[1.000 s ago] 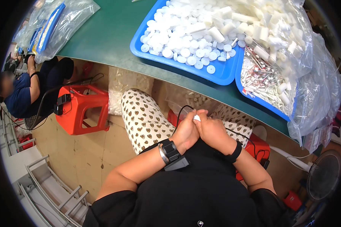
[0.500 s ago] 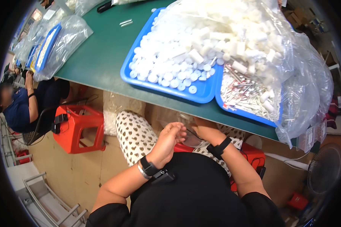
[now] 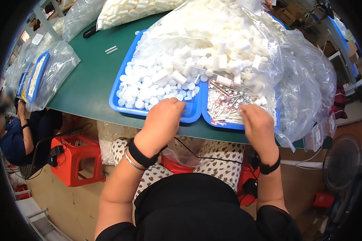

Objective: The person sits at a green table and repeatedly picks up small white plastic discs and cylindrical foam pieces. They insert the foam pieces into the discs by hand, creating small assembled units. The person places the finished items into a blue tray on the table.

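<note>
My left hand (image 3: 163, 121) reaches over the front edge of a blue tray (image 3: 195, 113) holding white round caps (image 3: 153, 100). Its fingers are drawn together beside the caps, and its fingertips are partly hidden. At the front of a second blue tray (image 3: 225, 125), my right hand (image 3: 256, 123) bends its fingers in a pinch. Thin white and reddish sticks (image 3: 226, 105) fill that tray just left of the hand. Whatever is between the fingers of either hand is too small or hidden to make out.
A clear bag of white foam cylinders (image 3: 225, 44) lies across both trays. Another clear bag of cylinders (image 3: 132, 10) and two thin metal tubes (image 3: 111, 50) are on the green table (image 3: 84, 86). A red stool (image 3: 77, 160), a fan (image 3: 342, 161) and a seated person (image 3: 18, 138) are nearby.
Both hands have risen from above the lap to the trays, the left to the caps and the right to the sticks. The head view has shifted.
</note>
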Demonstrator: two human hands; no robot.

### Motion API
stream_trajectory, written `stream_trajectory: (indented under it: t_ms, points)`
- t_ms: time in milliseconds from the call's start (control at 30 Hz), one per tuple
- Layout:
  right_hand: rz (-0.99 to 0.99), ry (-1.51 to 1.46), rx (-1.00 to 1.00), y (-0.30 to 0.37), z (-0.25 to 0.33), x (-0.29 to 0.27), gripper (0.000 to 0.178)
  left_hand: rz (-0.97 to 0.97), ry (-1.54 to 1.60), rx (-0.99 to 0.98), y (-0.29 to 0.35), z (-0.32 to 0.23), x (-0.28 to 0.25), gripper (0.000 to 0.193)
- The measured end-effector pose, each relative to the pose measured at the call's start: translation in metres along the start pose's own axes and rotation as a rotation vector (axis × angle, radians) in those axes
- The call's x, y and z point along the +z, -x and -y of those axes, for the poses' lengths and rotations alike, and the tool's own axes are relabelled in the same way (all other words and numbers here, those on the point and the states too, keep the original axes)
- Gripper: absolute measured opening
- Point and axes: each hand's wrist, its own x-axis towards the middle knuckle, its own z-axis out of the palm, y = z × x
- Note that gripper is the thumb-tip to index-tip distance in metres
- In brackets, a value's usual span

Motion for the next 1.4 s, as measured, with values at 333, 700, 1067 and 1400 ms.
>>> stream_trajectory:
  t_ms: [333, 700, 1067, 1400]
  points:
    - [-0.079, 0.060, 0.086, -0.018, -0.028, 0.023, 0.006, 0.222, -0.055, 0.000, -0.026, 0.010, -0.008, 0.011]
    - [-0.107, -0.272, 0.205, 0.009, 0.023, -0.013, 0.009, -0.054, 1.379, -0.500, 0.019, -0.024, 0.005, 0.025]
    - [0.077, -0.341, -0.072, 0.021, 0.056, 0.002, 0.011, 0.033, 1.970, -0.684, 0.058, -0.039, 0.035, 0.024]
    - [0.140, -0.286, -0.167, 0.019, 0.056, -0.001, 0.014, -0.013, 1.921, -0.689, 0.060, -0.042, 0.040, 0.025]
